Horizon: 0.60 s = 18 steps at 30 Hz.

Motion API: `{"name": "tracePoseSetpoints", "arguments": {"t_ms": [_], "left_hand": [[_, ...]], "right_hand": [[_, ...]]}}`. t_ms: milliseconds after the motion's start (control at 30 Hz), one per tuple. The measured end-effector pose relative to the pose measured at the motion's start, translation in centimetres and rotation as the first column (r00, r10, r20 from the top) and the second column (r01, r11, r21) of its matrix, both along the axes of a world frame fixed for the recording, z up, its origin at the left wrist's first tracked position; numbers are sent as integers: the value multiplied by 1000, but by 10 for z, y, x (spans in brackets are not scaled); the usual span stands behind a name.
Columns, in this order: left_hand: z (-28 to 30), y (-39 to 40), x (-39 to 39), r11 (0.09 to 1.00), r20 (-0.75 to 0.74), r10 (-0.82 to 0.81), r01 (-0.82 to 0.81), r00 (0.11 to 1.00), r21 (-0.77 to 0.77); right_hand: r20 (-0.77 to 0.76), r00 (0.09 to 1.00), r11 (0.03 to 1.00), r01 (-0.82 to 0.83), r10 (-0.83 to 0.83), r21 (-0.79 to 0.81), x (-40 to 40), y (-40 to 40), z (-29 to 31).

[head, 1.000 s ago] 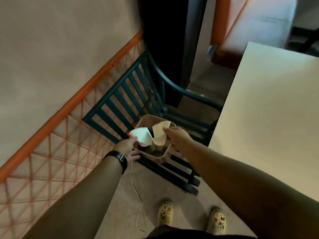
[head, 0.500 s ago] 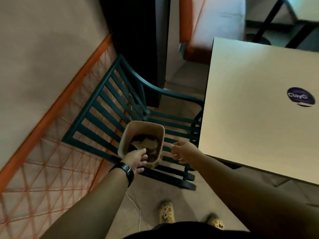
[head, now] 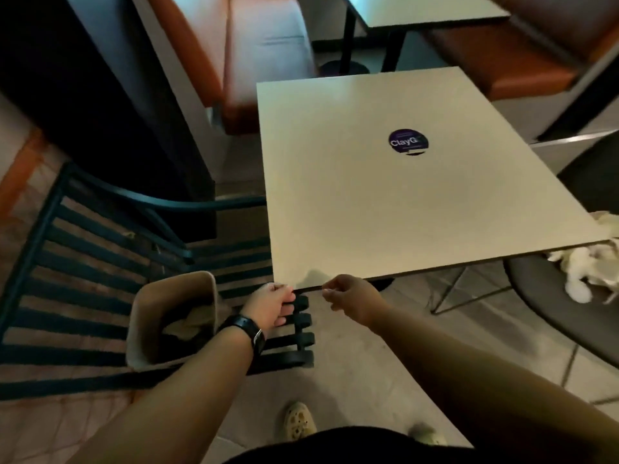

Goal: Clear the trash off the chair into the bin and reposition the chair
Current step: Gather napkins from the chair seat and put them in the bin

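Two hands: both reach forward from the bottom of the view, near the front edge of a table.
Left hand (head: 272, 304): fingers curled round the end of a dark slat at the chair's front right corner, gripping it; a black watch (head: 246, 331) sits on the wrist.
Right hand (head: 353, 296): fingers loosely curled just below the table's near edge; whether it holds anything small cannot be told.
Chair (head: 83, 279): dark green, slatted seat and back, curved armrest; it stands left of the table, with its right side partly under the tabletop.
Bin (head: 144, 326): beige, rounded-square, open-topped; it sits on the chair's seat slats, just left of the left wrist.
Bin contents: crumpled pale paper trash (head: 192, 321) lies inside against a dark interior.
Table (head: 385, 202): pale square top carrying a round purple sticker (head: 407, 141) that reads "ClayG".
Second chair (head: 569, 303): dark round seat at the right edge, partly under the table, with crumpled white paper (head: 582, 272) heaped on it.
Background: orange and grey bench seating (head: 261, 51) beyond the table, and another table (head: 418, 8) at the top.
Floor: two pale yellow shoes (head: 299, 421) show at the bottom.
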<state>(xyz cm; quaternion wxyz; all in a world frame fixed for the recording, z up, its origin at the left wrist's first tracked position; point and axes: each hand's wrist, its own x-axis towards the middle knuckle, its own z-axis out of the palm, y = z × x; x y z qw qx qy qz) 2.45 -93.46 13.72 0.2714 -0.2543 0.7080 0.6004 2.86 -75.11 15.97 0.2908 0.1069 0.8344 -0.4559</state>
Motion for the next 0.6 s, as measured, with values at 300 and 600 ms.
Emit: {"name": "tracePoseSetpoints", "arguments": {"t_ms": [300, 600], "left_hand": [[6, 204, 14, 973, -22, -231, 230, 973, -21], [-6, 402, 56, 929, 8, -368, 368, 930, 48]], "right_hand": [[-36, 953, 953, 301, -301, 12, 65, 199, -1], [2, 889, 889, 457, -457, 39, 137, 400, -3]]}}
